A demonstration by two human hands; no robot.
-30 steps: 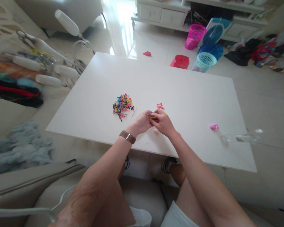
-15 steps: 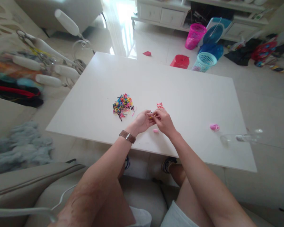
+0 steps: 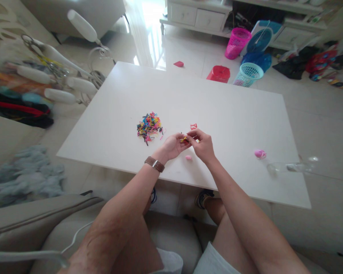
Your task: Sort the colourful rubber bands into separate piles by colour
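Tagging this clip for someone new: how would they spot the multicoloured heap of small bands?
Start at the white rectangular table. On it, beyond and left of the bare left hand, lies the multicoloured heap of small bands. Its mixed blue, yellow, pink and black set it apart from the smaller, red cluster beyond the right hand.

1 head-worn camera looks forward and down from above the sofa (image 3: 171, 232). All 4 corners of the bench (image 3: 217, 106) fit in its wide view, the left hand (image 3: 173, 146) and right hand (image 3: 202, 144) near the centre, the thighs (image 3: 135, 241) closer, towards 6 o'clock, the cabinet (image 3: 196, 17) far off towards 1 o'clock.
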